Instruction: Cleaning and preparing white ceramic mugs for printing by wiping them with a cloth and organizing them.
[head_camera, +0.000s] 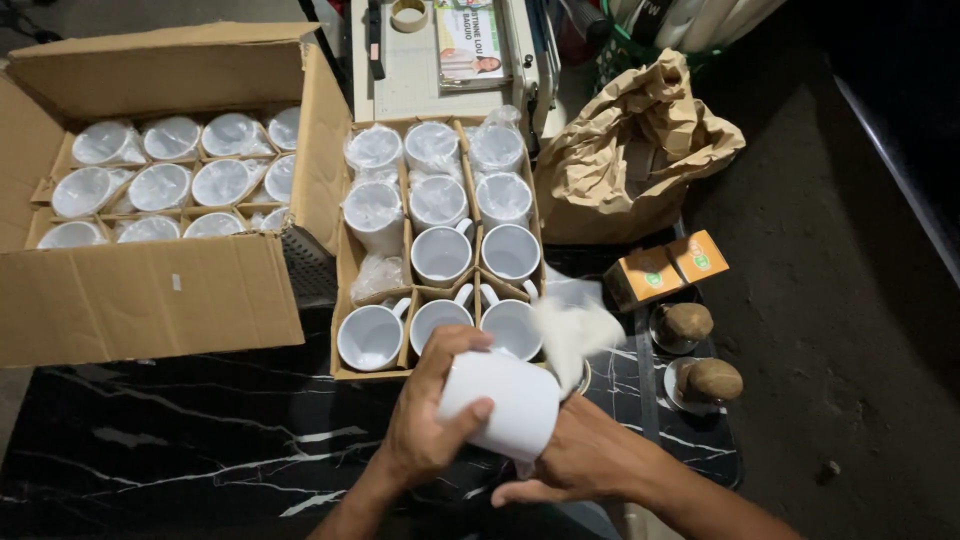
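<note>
White mug (505, 400) sits on its side above the black marble table (200, 450), clamped in the left hand (430, 420), fingers wrapped over its body. Right hand (575, 460) touches its mouth end; whether it grips cannot be told. A blurred cloth (575, 330) shows just above. Beyond, a small carton (350, 260) holds more mugs; a larger box (150, 290) stands left, a paper bag (630, 160) right.

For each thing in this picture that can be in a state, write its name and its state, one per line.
Large carton: open, full of plastic-wrapped mugs.
Small carton: open; back mugs wrapped, front five bare.
White mug: held sideways in left hand.
Right hand: under the mug.
Plastic wrap: blurred, apparently off the mug.
Paper bag: crumpled.
</note>
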